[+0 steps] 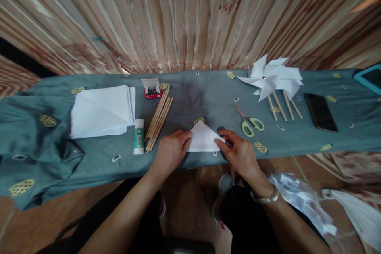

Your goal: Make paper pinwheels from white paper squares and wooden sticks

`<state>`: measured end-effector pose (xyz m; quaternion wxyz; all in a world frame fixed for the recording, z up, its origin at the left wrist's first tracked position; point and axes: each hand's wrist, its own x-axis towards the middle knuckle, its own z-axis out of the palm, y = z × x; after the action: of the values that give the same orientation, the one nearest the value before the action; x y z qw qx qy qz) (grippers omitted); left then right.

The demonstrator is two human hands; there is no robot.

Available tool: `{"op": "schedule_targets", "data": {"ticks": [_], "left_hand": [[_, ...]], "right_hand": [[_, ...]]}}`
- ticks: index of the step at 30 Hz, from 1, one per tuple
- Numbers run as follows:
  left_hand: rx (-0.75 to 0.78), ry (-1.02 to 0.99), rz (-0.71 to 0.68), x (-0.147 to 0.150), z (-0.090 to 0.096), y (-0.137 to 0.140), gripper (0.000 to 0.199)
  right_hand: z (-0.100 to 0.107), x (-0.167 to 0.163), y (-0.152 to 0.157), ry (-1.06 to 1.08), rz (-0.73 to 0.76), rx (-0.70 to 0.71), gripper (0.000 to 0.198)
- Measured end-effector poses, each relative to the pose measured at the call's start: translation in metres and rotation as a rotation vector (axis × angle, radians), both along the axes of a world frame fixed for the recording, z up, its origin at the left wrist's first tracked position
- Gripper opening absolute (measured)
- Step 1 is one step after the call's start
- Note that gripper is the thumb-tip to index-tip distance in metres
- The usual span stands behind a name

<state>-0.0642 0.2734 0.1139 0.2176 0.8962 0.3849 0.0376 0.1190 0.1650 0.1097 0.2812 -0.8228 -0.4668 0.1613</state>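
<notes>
A white sheet of paper folded into a triangle (203, 139) lies at the table's front edge, its peak pointing away from me. My left hand (172, 149) pinches its left corner between thumb and fingers. At the right corner, my right hand (238, 151) has its thumb on top and its fingers behind the paper. Just left of my left hand lie several thin wooden sticks (159, 119) and an upright-looking glue stick (139, 137) with a green label. Scissors with yellow-green handles (247, 120) rest partly open beyond my right hand.
A stack of white paper (102, 111) lies at the left. Behind the sticks is an open red box (152, 90) of small metal pins. Finished paper pinwheels (272, 77) on sticks, a black phone (320, 112) and a blue-edged device (369, 78) are at the right. A curtain (190, 20) hangs behind.
</notes>
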Motion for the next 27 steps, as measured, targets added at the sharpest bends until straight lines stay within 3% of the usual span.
{"op": "schedule_targets", "data": {"ticks": [19, 27], "left_hand": [[0.041, 0.096, -0.030, 0.0039, 0.0023, 0.0004, 0.032], [0.123, 0.088, -0.043, 0.0049, 0.0002, 0.0001, 0.032]], "right_hand": [[0.0015, -0.0027, -0.0006, -0.077, 0.018, 0.005, 0.032], [-0.0025, -0.0052, -0.0026, -0.225, 0.118, 0.067, 0.036]]}}
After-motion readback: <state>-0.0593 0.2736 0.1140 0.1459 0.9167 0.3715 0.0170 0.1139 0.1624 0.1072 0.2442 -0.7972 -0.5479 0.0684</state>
